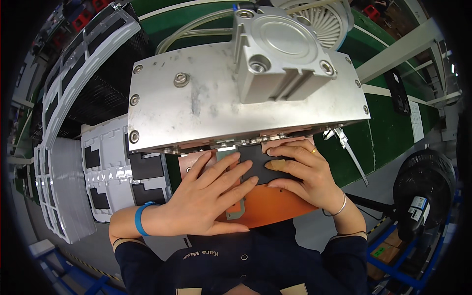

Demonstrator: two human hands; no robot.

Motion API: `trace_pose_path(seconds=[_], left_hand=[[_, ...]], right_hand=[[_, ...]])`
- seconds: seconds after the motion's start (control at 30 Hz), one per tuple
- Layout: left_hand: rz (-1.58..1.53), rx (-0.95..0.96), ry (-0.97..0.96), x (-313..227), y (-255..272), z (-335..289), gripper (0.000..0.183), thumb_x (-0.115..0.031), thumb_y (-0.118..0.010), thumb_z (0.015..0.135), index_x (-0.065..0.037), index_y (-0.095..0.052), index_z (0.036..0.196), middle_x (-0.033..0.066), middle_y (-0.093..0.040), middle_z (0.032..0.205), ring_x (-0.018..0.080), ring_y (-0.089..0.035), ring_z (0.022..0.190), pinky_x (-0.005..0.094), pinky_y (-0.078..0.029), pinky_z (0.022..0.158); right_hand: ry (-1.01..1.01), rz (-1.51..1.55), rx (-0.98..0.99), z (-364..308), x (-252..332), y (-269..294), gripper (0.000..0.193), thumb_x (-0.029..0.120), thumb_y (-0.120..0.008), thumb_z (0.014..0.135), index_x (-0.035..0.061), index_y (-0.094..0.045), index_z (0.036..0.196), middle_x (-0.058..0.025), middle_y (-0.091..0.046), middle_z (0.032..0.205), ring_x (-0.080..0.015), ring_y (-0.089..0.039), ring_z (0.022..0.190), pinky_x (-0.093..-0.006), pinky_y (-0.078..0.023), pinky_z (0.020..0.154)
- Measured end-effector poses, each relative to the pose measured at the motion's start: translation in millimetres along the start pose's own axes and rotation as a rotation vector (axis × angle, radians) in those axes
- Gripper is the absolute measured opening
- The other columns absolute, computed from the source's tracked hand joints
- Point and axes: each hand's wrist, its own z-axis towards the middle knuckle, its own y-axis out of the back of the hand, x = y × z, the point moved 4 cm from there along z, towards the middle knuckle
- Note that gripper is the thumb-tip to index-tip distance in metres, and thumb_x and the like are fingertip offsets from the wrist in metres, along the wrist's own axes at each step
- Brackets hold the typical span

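A dark grey flat rectangular piece [253, 153] lies at the front of a silver metal press [206, 110], its far edge under the press's front. My right hand [314, 177] holds its right side, fingers on top and thumb along the near edge. A tan covering wraps one of those fingers. My left hand [196, 204] is open, laid flat with fingers spread; its fingertips reach the left side of the dark piece. Below both hands is an orange board [275, 206]. Partly hidden by my left fingers, a grey-green metal plate [236, 214] rests on the board.
To the left stand white trays [108, 169] with dark pieces in their pockets, beside tall tray stacks [66, 187]. A caliper [351, 150] lies on the green bench [381, 142] at right. Further right is a black fan [423, 182]. A metal cylinder [285, 54] tops the press.
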Motion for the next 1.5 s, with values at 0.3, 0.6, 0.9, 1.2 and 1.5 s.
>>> trace_pose_path(seconds=[0.3,0.6,0.9,1.2,1.5], left_hand=[[-0.020,0.029,0.030,1,-3,1,0.075,-0.071,-0.060,0.083,-0.017,-0.061,0.135,0.0158,-0.045,0.149,0.0369,-0.040,0.137,0.0565,-0.025,0.113],[-0.026,0.066,0.051,2,-3,1,0.072,-0.070,-0.060,0.084,-0.018,-0.062,0.135,0.0151,-0.046,0.149,0.0359,-0.038,0.139,0.0550,-0.024,0.115],[-0.023,0.055,0.062,1,-4,0,0.070,-0.068,-0.061,0.084,-0.018,-0.063,0.133,0.0142,-0.047,0.149,0.0345,-0.039,0.139,0.0536,-0.025,0.114],[-0.010,0.007,0.045,-1,-1,1,0.067,-0.062,-0.061,0.087,-0.015,-0.059,0.135,0.0132,-0.046,0.149,0.0350,-0.042,0.136,0.0526,-0.032,0.109],[-0.035,-0.138,-0.019,-7,4,-1,0.062,-0.045,-0.076,0.080,-0.013,-0.063,0.131,0.0161,-0.051,0.144,0.0371,-0.049,0.127,0.0494,-0.042,0.099]], right_hand=[[-0.027,0.042,0.018,0,-4,-3,0.033,0.023,-0.082,0.072,0.0075,-0.072,0.100,-0.0054,-0.066,0.118,-0.0252,-0.058,0.109,-0.0378,-0.049,0.094],[-0.075,0.045,0.052,-1,-5,-3,0.032,0.021,-0.082,0.071,0.0081,-0.073,0.099,-0.0042,-0.066,0.118,-0.0228,-0.058,0.107,-0.0368,-0.047,0.093],[-0.089,0.045,0.050,-4,-7,-5,0.029,0.022,-0.082,0.072,0.0101,-0.073,0.097,-0.0023,-0.067,0.118,-0.0202,-0.056,0.106,-0.0340,-0.043,0.091],[-0.051,0.031,0.085,3,-3,-2,0.028,0.018,-0.081,0.075,0.0100,-0.067,0.098,-0.0043,-0.061,0.121,-0.0251,-0.054,0.105,-0.0365,-0.041,0.094],[-0.166,0.210,0.120,6,7,6,0.033,0.004,-0.079,0.074,0.0069,-0.063,0.103,-0.0093,-0.057,0.116,-0.0255,-0.058,0.105,-0.0361,-0.047,0.089]])
